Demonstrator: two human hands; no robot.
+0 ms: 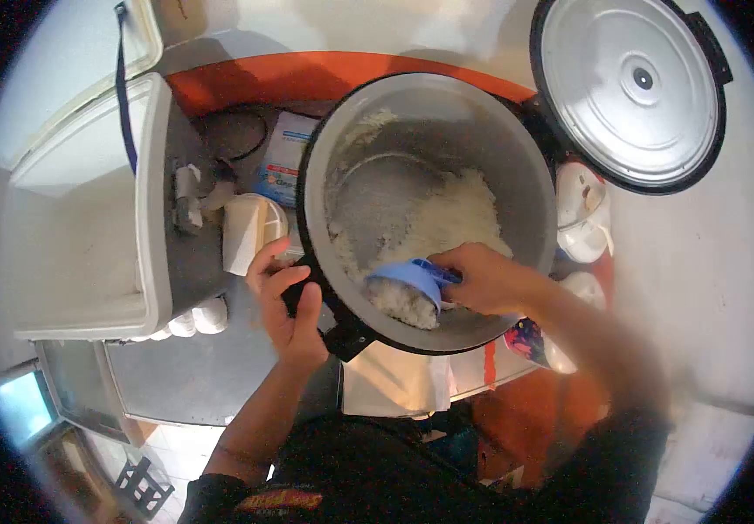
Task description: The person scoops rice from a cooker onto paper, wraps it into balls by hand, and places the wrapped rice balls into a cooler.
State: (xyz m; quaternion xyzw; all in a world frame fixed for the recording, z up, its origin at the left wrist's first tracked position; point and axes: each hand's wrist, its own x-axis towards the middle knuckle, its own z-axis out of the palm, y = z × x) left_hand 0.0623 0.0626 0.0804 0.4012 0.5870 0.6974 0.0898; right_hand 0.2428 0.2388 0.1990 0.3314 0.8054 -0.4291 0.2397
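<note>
A large rice cooker (530,236) with a grey inner pot stands open before me. Cooked rice (456,214) covers part of the pot's bottom and clings to its wall. My right hand (486,279) reaches inside, its fingers closed on the handle of a blue plastic scoop (416,275). The scoop is tilted low against the pot's near side, with a clump of rice at its mouth. Outside the pot on the left, my left hand (288,306) curls its fingers around the cooker's black side handle (294,295).
The cooker's round metal lid (630,96) is raised at the right rear. At left stands an open white-lined cooler box (154,201). Between them lie a blue-and-white packet (285,157) and a white container (244,231). White vessels (582,214) sit right of the cooker.
</note>
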